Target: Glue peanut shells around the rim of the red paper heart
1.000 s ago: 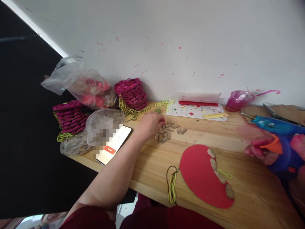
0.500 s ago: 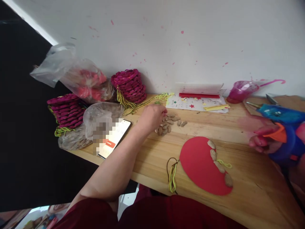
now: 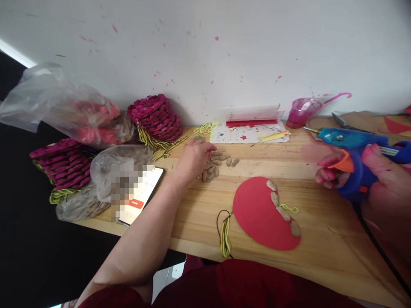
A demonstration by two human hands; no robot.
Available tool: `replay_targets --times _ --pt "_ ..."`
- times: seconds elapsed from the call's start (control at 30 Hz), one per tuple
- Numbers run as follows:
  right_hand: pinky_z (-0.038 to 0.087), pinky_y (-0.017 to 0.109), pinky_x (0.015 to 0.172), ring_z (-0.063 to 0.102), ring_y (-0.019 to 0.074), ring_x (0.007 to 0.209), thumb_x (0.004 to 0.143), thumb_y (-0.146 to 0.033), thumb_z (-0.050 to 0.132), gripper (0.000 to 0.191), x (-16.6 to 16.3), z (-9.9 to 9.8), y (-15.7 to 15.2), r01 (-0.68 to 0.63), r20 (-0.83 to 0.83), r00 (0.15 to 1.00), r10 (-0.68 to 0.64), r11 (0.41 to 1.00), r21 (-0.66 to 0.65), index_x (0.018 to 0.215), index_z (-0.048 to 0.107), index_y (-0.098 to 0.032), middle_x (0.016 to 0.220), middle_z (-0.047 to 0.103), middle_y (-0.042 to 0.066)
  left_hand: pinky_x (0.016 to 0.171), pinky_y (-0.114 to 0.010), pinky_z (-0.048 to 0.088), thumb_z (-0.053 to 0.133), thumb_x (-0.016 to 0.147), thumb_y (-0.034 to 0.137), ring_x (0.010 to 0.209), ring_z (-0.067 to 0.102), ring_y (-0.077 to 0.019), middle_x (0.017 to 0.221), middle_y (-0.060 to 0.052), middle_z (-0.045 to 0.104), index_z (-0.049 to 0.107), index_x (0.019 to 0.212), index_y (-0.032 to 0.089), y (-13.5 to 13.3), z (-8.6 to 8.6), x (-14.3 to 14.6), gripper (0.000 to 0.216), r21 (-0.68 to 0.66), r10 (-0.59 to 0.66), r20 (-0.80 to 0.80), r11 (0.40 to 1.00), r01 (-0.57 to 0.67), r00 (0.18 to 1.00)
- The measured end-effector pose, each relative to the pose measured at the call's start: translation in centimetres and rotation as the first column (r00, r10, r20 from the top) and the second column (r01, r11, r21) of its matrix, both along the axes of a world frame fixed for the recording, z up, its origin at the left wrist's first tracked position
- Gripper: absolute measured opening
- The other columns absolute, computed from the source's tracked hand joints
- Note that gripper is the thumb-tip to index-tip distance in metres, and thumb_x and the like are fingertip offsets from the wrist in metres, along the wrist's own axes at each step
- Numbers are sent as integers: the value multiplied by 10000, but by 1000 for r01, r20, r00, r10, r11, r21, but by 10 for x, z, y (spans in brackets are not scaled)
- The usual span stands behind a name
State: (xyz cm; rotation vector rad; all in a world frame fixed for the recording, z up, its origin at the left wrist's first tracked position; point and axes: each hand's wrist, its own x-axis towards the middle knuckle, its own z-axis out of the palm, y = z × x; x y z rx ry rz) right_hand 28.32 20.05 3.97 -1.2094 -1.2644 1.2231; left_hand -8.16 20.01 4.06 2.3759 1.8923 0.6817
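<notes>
Fingers [image 3: 209,148] bent, my left hand [image 3: 193,158] reaches down at the far side of a loose pile of peanuts [image 3: 210,173] on the counter [image 3: 205,222]; I cannot tell whether it pinches one. To the right of the pile and nearer me lies a red cutout [image 3: 253,214], four peanuts lined along its inward-curving right edge, a yellow-green tassel [image 3: 225,237] at its left. My right hand [image 3: 388,188] is wrapped round a blue hot glue gun [image 3: 359,179], nozzle pointing left. Beyond the pile, a star-strewn white sheet [image 3: 216,137] lies near a pink-stained cup [image 3: 300,113]. Left of my forearm are a lit phone [image 3: 149,188], plastic bags [image 3: 111,169] and two magenta woven baskets [image 3: 156,117].
</notes>
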Motion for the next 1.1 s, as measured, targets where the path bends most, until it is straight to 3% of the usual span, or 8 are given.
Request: replay_targets --times 0.1,0.3,0.37,0.47,0.77,0.9,1.1 --pt "475 351 492 640 260 642 863 -656 573 440 -4 5 -8 -15 -105 994 2 993 -119 818 737 -250 631 613 83 891 -390 484 611 870 98 934 620 -251 953 -84 760 779 948 173 2 -6 1 200 9 -17 3 1000 17 1000" --pt "429 314 483 570 192 562 926 -512 552 332 -28 17 -21 183 -133 973 -190 981 -57 858 744 -249 713 641 70 868 -381 489 539 910 94 914 645 -239 962 -88 768 771 1052 174 2 -5 1 284 36 10 42 999 -12 999" --pt "433 311 491 573 191 561 918 -523 568 322 -26 15 -19 167 -144 974 -174 984 -56 884 744 -255 694 632 60 888 -390 483 558 916 129 915 655 -234 1000 -84 769 758 1083 180 1 -3 -1 265 102 27 63 994 -33 998" --pt "443 309 491 616 219 614 868 -625 597 419 -16 10 -13 71 -139 987 -85 992 -105 814 730 -231 634 601 66 879 -398 472 614 913 211 901 648 -240 961 -67 770 768 966 198 1 -2 -2 163 151 31 60 988 -40 998" --pt "492 314 518 657 216 676 807 -630 692 408 -16 8 -11 81 -164 982 -98 991 -105 823 689 -222 800 669 81 913 -459 419 636 881 221 988 604 -289 945 -63 762 763 889 226 2 -5 18 127 -7 82 -35 997 -82 996" --pt "446 289 473 629 195 630 824 -630 672 430 -16 6 -12 76 -155 984 -87 994 -74 807 698 -201 762 653 81 913 -478 414 614 876 213 990 609 -296 956 -65 763 759 918 230 2 -7 20 152 16 91 -42 996 -91 995" --pt "508 332 527 610 192 598 872 -611 621 413 -13 9 -14 69 -137 988 -77 995 -66 798 722 -218 742 643 76 912 -424 448 608 890 243 979 644 -269 970 -56 772 755 1014 224 0 0 10 193 61 124 41 990 -126 991"
